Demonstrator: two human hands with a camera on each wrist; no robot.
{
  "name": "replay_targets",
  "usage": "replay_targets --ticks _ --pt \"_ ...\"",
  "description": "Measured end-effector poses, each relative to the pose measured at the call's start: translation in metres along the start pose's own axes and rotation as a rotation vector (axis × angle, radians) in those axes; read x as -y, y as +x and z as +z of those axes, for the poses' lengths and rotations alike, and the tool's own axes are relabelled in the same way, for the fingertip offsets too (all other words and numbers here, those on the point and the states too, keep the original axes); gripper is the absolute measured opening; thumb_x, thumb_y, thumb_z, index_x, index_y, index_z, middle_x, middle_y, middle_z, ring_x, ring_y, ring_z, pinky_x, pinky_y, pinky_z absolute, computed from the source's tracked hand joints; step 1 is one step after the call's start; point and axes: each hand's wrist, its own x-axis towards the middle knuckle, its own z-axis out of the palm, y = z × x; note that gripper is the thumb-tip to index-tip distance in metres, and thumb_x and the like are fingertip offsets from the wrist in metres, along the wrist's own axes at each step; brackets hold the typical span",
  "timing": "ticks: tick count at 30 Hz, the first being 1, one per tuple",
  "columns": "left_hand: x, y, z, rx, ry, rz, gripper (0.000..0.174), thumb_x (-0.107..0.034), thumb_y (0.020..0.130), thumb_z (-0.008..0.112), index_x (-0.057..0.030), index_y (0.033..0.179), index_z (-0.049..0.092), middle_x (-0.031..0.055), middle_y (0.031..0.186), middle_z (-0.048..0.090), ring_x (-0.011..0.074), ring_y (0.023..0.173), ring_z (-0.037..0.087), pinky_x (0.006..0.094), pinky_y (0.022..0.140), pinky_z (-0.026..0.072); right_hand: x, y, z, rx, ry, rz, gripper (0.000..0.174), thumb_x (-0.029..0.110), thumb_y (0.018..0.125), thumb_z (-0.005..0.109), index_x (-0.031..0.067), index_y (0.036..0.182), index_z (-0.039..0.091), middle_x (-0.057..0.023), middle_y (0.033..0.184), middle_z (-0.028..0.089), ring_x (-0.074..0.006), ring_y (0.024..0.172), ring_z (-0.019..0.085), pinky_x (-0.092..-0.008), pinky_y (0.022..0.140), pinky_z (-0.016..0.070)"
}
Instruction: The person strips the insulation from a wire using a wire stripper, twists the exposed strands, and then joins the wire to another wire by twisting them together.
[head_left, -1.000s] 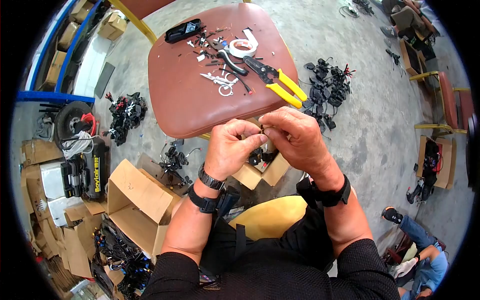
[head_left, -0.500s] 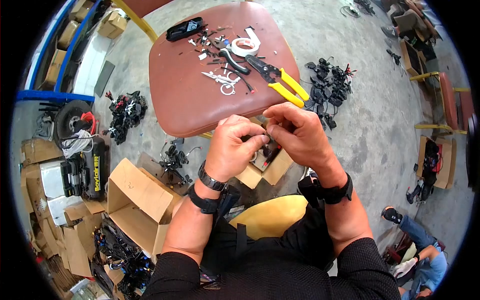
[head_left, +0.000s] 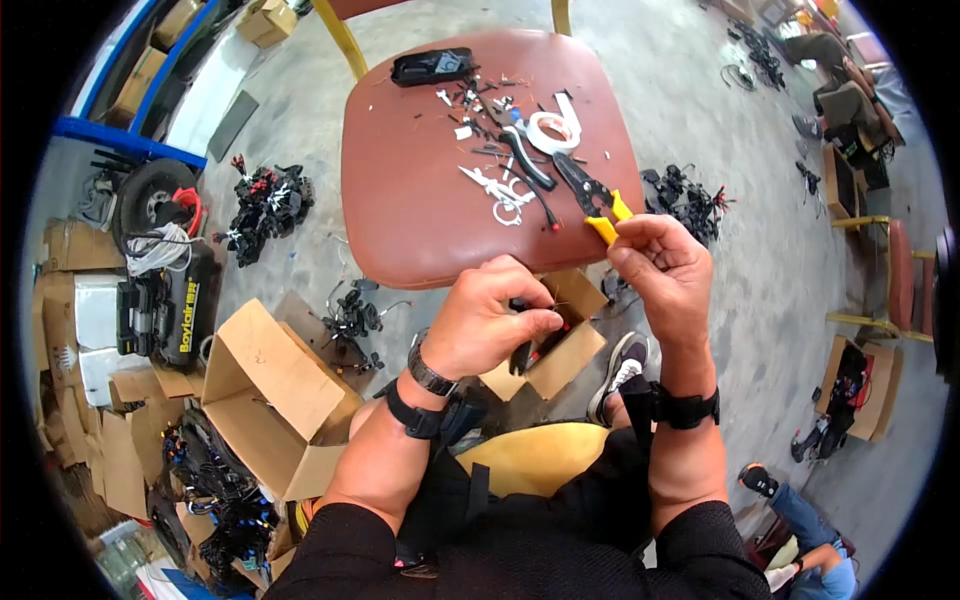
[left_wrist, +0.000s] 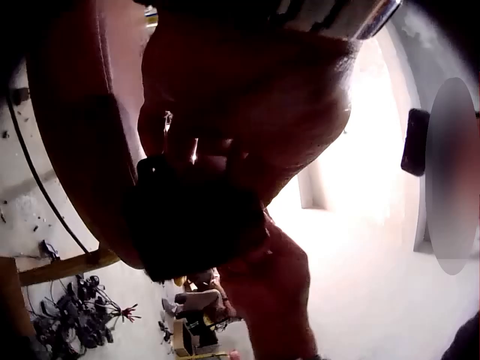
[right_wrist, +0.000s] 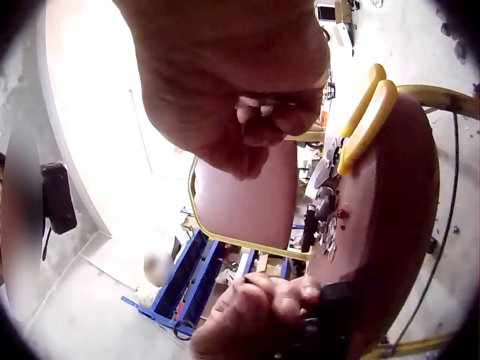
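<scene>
My left hand (head_left: 490, 315) is in front of the brown chair seat (head_left: 420, 200), thumb against the bent fingers. It grips a black box-shaped part (left_wrist: 195, 225), dark against the light in the left wrist view; the pinched end is hidden by fingers. Apart from it, my right hand (head_left: 665, 270) is beside the yellow handles of a wire stripper (head_left: 598, 205), its fingers loosely bent. A gap shows between that hand and the handles (right_wrist: 367, 124) in the right wrist view. Silver scissors (head_left: 500, 195), black-handled pliers (head_left: 528, 165) and a white tape roll (head_left: 550, 132) lie on the seat.
A black tray (head_left: 432, 67) and small scraps lie farther back on the seat. Below my hands stands an open carton (head_left: 565, 365); a larger carton (head_left: 260, 370) is to the left. Piles of black wired parts (head_left: 265, 205) lie on the floor. Another person (head_left: 825, 565) sits at lower right.
My right hand has parted from the left and moved right, to the wire stripper's handles. The left hand keeps its pinch. The head view has shifted, so the seat appears farther right.
</scene>
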Motion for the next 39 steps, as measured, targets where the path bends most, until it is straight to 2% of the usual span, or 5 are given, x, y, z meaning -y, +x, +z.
replay_targets --ticks 8,16,19,25,39 --pt "0.029 0.015 -0.025 -0.167 -0.711 -0.064 0.010 -0.007 0.089 0.077 -0.0011 0.089 0.069 0.0089 0.089 0.069 0.0181 0.086 0.064 0.0352 0.087 0.0533 -0.024 0.027 0.032 0.099 -0.674 -0.340 0.026 -0.001 0.084 0.070 0.0023 0.109 0.065 -0.0152 0.102 0.067 -0.0307 0.082 0.071 -0.0365 0.071 0.0570" --pt "0.038 0.031 -0.040 -0.338 -0.806 -0.102 0.013 -0.011 0.091 0.076 -0.0012 0.094 0.068 0.0108 0.088 0.070 0.0215 0.088 0.065 0.0356 0.085 0.0518 -0.028 0.040 0.046 0.106 -1.038 -0.392 0.030 0.006 0.084 0.071 0.0096 0.113 0.064 -0.0132 0.095 0.064 -0.0372 0.074 0.067 -0.0451 0.065 0.0564" --pt "0.040 0.034 -0.039 -0.331 -0.795 -0.085 0.011 -0.010 0.092 0.075 -0.0013 0.095 0.068 0.0115 0.088 0.070 0.0218 0.089 0.065 0.0362 0.086 0.0518 -0.034 0.043 0.043 0.077 -0.963 -0.451 0.034 0.001 0.083 0.069 0.0068 0.116 0.063 -0.0132 0.094 0.064 -0.0323 0.069 0.066 -0.0387 0.064 0.0566" --pt "0.040 0.039 -0.037 -0.325 -0.821 -0.007 0.009 -0.007 0.093 0.073 -0.0010 0.097 0.069 0.0120 0.094 0.071 0.0192 0.091 0.066 0.0336 0.085 0.0531 -0.024 0.034 0.038 0.009 -0.032 0.130 0.033 -0.008 0.090 0.063 -0.0006 0.122 0.061 -0.0031 0.093 0.062 -0.0105 0.068 0.062 -0.0237 0.064 0.0516" --pt "0.028 0.026 -0.005 -0.383 -0.816 -0.075 0.008 -0.003 0.095 0.069 -0.0010 0.102 0.069 0.0164 0.104 0.074 0.0192 0.088 0.072 0.0318 0.081 0.0610 -0.036 -0.015 0.043 0.244 0.346 0.392 0.019 0.001 0.096 0.065 0.0001 0.114 0.061 -0.0043 0.095 0.067 -0.0119 0.080 0.068 -0.0258 0.070 0.0563"
